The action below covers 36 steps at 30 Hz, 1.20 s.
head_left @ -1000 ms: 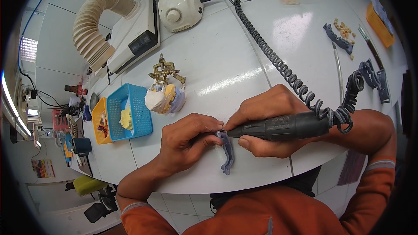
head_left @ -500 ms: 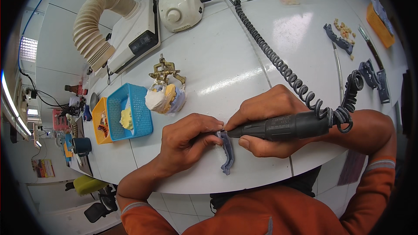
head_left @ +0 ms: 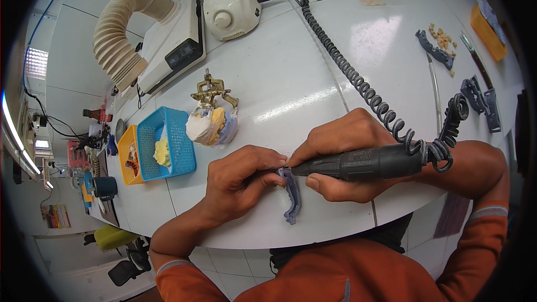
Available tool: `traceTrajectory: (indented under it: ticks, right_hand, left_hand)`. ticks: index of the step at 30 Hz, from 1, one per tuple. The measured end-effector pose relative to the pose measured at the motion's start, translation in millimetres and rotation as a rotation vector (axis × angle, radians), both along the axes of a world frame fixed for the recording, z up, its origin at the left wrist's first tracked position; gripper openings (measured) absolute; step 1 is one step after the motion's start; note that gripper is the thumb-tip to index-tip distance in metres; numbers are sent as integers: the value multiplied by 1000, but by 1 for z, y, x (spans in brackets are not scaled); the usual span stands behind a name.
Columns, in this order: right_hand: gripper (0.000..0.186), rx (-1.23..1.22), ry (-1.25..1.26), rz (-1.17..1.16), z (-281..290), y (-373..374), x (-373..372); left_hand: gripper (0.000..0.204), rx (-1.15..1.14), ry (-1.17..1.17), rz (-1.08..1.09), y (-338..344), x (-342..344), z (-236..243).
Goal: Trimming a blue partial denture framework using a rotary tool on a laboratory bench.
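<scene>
Between the thumb and fingertips of my left hand point(head_left: 240, 182) something small is pinched, mostly hidden by the fingers. Just below those fingertips a curved blue-grey wax strip point(head_left: 292, 198) hangs down or lies over the table; its upper end meets the left thumb. My right hand point(head_left: 344, 140) is closed around a black rotary handpiece point(head_left: 363, 163), whose tip points left to where both hands meet. A coiled grey cord point(head_left: 358, 81) runs from the handpiece to a white control unit point(head_left: 232, 8). The handpiece's bit is too small to make out.
Left of my hands stand a plaster dental model in a brass articulator point(head_left: 212, 109) and a blue basket point(head_left: 168, 145) beside a yellow one point(head_left: 130, 159). A dust extractor point(head_left: 173, 45) is behind. At right lie tooth-coloured pieces point(head_left: 442, 39), wax strips point(head_left: 475, 95) and a knife point(head_left: 475, 59).
</scene>
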State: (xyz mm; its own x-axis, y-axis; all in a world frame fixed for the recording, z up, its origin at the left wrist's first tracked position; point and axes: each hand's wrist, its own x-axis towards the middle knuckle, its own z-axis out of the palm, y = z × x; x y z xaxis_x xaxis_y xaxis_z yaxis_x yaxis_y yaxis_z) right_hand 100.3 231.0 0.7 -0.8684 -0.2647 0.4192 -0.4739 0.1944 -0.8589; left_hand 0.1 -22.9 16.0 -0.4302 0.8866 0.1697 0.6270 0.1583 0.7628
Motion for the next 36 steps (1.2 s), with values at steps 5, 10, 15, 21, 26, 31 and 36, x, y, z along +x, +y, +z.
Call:
traceTrajectory:
  ticks: [5, 10, 15, 21, 26, 31, 36]
  right_hand:
    - [30, 10, 6, 13, 1, 0, 1]
    - [29, -2, -5, 13, 0, 0, 1]
    - [30, 4, 14, -15, -1, -1, 1]
    - [29, 6, 7, -10, -1, -1, 2]
    - [29, 10, 35, 16, 1, 0, 0]
    - [30, 38, 39, 8, 3, 2, 1]
    - [30, 28, 74, -5, 0, -1, 0]
  left_hand:
    - [24, 7, 29, -16, 0, -1, -2]
    - [24, -2, 8, -2, 0, 0, -1]
    - [24, -7, 7, 1, 1, 0, 0]
    - [23, 1, 5, -6, 0, 0, 0]
    - [23, 8, 25, -7, 0, 1, -1]
    - [23, 0, 15, -8, 1, 2, 0]
    - [24, 11, 26, -10, 0, 0, -1]
